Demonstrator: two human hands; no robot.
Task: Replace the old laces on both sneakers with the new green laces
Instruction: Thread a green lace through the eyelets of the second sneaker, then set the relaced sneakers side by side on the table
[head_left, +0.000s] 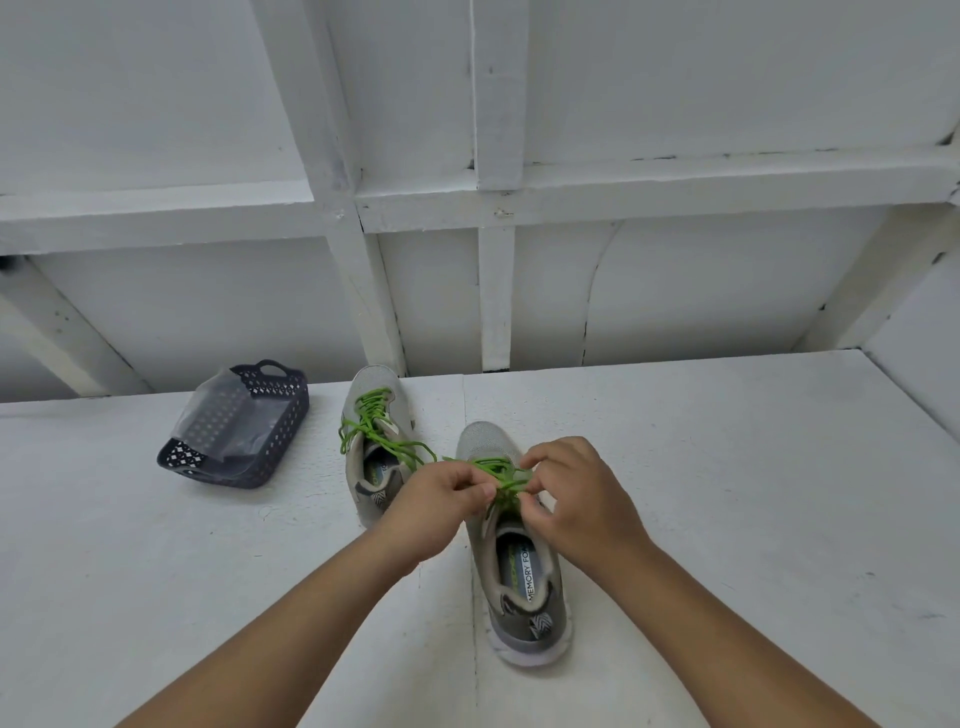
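Toward the far left of the worktop (156, 571) sits a dark perforated basket (236, 426) with a clear plastic sheet (213, 410) draped over it. Right of it, near the far edge, lies the first sneaker (375, 447), already threaded with a green lace (371, 421) whose loose ends trail toward the hands.

The second sneaker (519, 566) lies at the middle of the worktop, heel toward the near edge and toe toward the far edge. Over its eyelets the left hand (441, 504) has its fingers curled, pinching a strand of the second green lace (498, 470) between thumb and forefinger. Just beside it the right hand (576, 504) is likewise curled and pinches the same lace from the other side.

The step in hand appears to be working the lace through the upper eyelets or drawing it snug; exactly which eyelet cannot be told, as the fingers cover it. To do it well, one hand should steady the sneaker and strand while the other feeds the tip cleanly through, then both ends should be pulled evenly so the crossings lie flat and the free ends match in length. The trailing end from the first sneaker lies close and could tangle in.
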